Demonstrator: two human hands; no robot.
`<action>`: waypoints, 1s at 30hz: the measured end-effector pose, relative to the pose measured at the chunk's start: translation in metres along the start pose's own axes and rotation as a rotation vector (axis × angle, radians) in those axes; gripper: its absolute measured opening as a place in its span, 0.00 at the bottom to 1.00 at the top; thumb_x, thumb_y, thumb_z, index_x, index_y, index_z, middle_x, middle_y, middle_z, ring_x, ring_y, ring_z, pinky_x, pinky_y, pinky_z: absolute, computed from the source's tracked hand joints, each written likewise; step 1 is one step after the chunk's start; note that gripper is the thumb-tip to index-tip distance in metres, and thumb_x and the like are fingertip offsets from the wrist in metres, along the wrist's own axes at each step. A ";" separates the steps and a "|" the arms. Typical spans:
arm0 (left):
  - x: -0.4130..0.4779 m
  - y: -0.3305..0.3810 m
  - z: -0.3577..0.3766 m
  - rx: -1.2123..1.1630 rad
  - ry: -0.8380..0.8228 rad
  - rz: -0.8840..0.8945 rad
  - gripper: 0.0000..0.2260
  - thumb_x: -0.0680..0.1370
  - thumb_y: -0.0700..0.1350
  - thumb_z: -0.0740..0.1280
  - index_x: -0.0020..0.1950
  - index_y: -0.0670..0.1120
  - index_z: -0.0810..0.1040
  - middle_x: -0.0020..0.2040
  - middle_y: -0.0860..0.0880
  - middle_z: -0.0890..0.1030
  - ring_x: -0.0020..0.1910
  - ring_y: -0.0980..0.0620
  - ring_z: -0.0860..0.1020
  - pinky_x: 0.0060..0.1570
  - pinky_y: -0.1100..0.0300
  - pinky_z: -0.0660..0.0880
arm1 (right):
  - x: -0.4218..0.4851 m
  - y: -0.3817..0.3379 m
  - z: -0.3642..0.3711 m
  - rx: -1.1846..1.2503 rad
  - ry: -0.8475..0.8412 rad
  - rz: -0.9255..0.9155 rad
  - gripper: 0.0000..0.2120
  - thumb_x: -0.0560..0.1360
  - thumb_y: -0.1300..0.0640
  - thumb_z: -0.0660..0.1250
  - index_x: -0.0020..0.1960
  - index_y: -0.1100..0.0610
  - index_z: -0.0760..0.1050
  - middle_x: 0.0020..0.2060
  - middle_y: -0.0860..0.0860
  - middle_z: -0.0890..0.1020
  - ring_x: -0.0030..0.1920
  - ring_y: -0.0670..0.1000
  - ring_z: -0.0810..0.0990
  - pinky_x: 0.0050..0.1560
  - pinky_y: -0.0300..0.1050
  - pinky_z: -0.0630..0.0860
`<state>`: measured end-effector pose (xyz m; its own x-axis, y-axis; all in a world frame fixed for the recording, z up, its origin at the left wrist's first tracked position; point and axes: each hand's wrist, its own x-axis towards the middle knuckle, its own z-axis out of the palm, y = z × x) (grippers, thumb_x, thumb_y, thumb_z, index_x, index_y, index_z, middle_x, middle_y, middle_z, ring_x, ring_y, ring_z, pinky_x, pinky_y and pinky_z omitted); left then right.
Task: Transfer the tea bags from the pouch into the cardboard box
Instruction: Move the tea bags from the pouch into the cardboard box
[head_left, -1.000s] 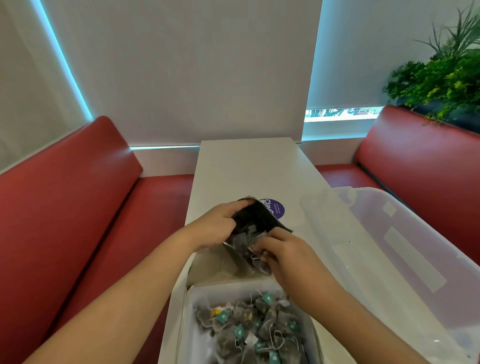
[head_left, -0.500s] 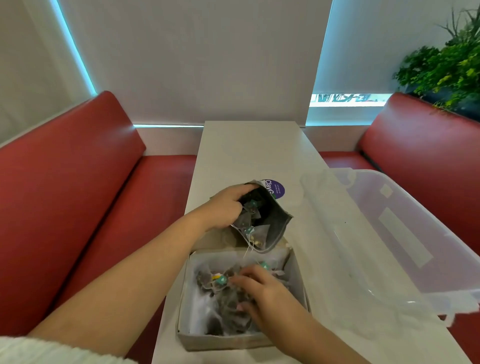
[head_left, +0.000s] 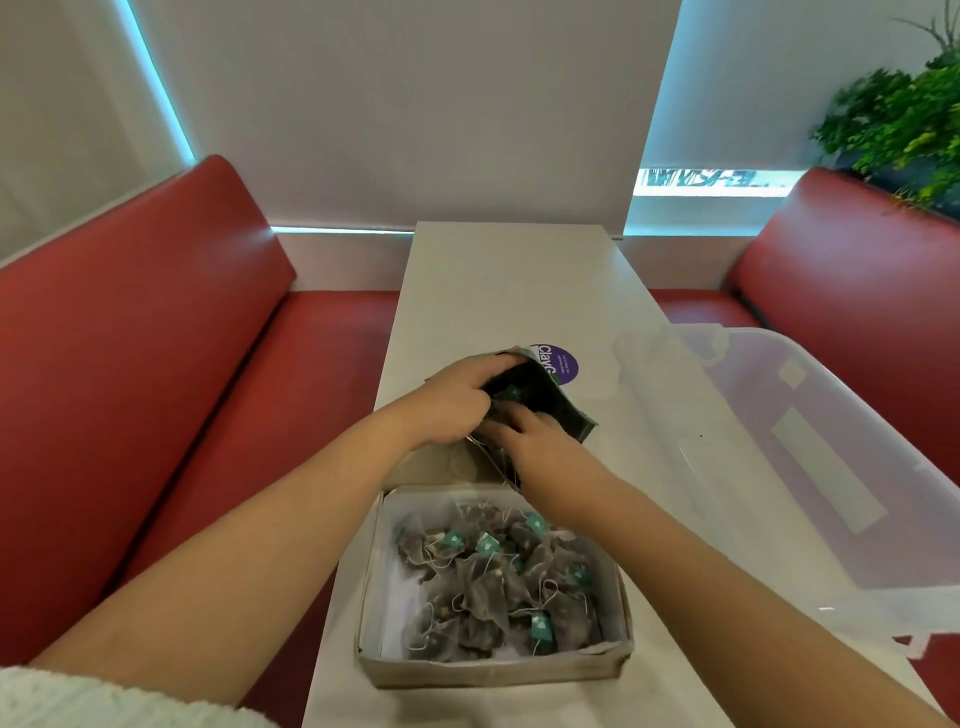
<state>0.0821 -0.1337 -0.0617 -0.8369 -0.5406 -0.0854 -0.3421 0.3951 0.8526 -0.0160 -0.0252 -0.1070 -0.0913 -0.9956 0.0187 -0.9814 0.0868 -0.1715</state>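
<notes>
A dark pouch (head_left: 556, 410) with a purple round label lies tilted on the white table (head_left: 519, 291), its mouth facing me. My left hand (head_left: 457, 400) grips the pouch's left edge and holds it open. My right hand (head_left: 530, 436) reaches into the mouth, fingertips hidden among tea bags inside; whether it holds one I cannot tell. An open cardboard box (head_left: 493, 670) with a white lining sits nearer to me and holds several grey pyramid tea bags (head_left: 493, 577) with teal tags and strings.
A large clear plastic bin (head_left: 810, 467) lies along the table's right side, close to the pouch and box. Red padded benches (head_left: 156, 364) flank the narrow table. A green plant (head_left: 904, 124) stands at the back right. The far table end is bare.
My right hand has left the box and gone back up into the pouch's mouth. My left hand keeps its grip on the pouch. The camera view has tilted down slightly.
</notes>
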 end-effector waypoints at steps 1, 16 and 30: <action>0.001 -0.001 0.000 0.000 0.008 -0.007 0.33 0.71 0.26 0.52 0.71 0.50 0.68 0.69 0.47 0.72 0.69 0.50 0.68 0.71 0.53 0.64 | 0.010 -0.002 -0.002 -0.067 -0.138 0.029 0.29 0.73 0.66 0.65 0.72 0.53 0.63 0.70 0.57 0.66 0.62 0.59 0.70 0.63 0.53 0.71; -0.002 0.000 -0.007 -0.009 0.011 -0.019 0.32 0.72 0.26 0.51 0.71 0.52 0.68 0.67 0.47 0.74 0.65 0.50 0.71 0.62 0.57 0.72 | -0.072 -0.013 -0.033 0.237 0.212 -0.106 0.08 0.73 0.61 0.69 0.52 0.54 0.81 0.47 0.48 0.80 0.44 0.47 0.79 0.45 0.37 0.76; -0.006 0.001 -0.002 -0.025 -0.004 -0.016 0.31 0.72 0.27 0.52 0.69 0.52 0.71 0.64 0.47 0.76 0.63 0.48 0.73 0.61 0.51 0.74 | -0.075 -0.012 0.005 0.126 0.288 -0.089 0.17 0.71 0.63 0.70 0.59 0.55 0.78 0.57 0.52 0.79 0.55 0.53 0.78 0.54 0.46 0.78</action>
<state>0.0871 -0.1316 -0.0590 -0.8332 -0.5437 -0.1010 -0.3446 0.3675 0.8639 0.0034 0.0484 -0.1117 -0.0678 -0.9470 0.3139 -0.9607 -0.0229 -0.2766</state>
